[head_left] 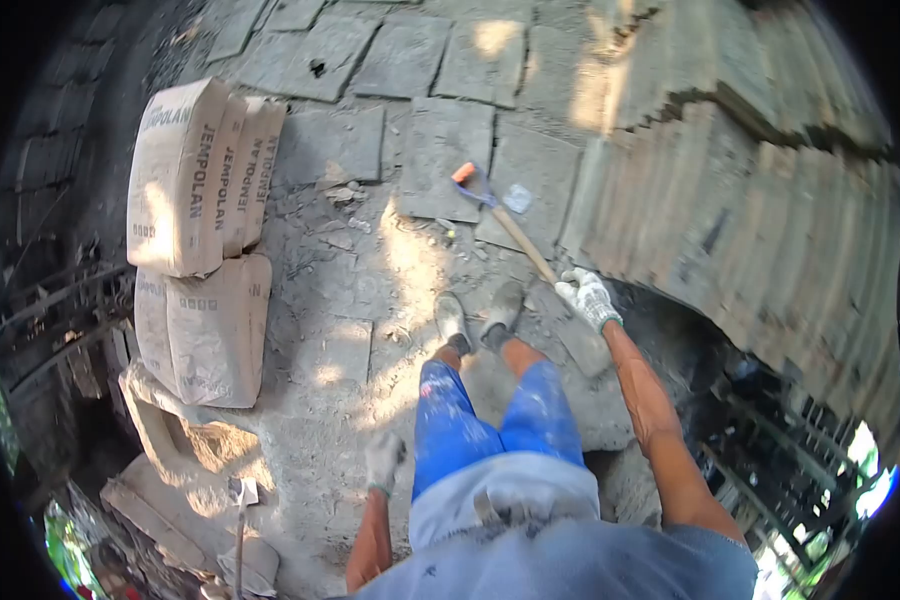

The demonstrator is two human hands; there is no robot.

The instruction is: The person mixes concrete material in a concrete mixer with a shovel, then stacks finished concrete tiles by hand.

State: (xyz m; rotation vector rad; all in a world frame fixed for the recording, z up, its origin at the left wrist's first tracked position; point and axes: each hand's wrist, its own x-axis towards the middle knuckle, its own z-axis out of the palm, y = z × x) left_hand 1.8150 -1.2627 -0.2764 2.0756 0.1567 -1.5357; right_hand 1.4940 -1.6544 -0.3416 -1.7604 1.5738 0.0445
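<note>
Light: you get dappled daylight, bright patches on the ground [410,260] | Shadow: left side dim | Lens: strong fisheye, black corners | Focus: edges soft

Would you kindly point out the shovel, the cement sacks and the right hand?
shovel [520,240], head view, wooden shaft.
cement sacks [180,180], head view, upper sack's face.
right hand [590,297], head view, glove's back.

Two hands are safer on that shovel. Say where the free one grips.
The bare wooden shaft of the shovel, between the right hand at its end and the blade; it is straight and clear. Bring the left hand in from the left.
</note>
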